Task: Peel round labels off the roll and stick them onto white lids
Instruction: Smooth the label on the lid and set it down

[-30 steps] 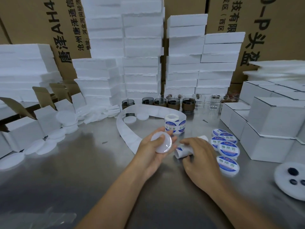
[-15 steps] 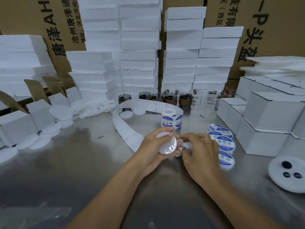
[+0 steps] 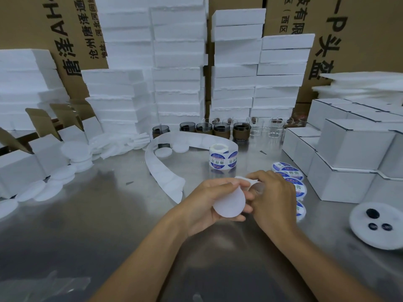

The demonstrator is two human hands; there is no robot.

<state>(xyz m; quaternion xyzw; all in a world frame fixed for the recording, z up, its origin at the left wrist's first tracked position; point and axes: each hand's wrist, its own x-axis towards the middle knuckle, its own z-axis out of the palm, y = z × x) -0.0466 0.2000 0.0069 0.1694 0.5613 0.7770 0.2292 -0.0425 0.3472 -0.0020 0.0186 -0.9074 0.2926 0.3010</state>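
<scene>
Holding white lid facing camera, left hand, right hand pinching white strip

You face a reflective steel surface; at its far edge white foam stacks rise against brown cartons printed in black.

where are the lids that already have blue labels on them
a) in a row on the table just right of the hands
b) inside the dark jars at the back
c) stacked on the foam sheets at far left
a: the labelled lids lie in a row on the steel table, just right of the right hand and in front of the white boxes.
</scene>
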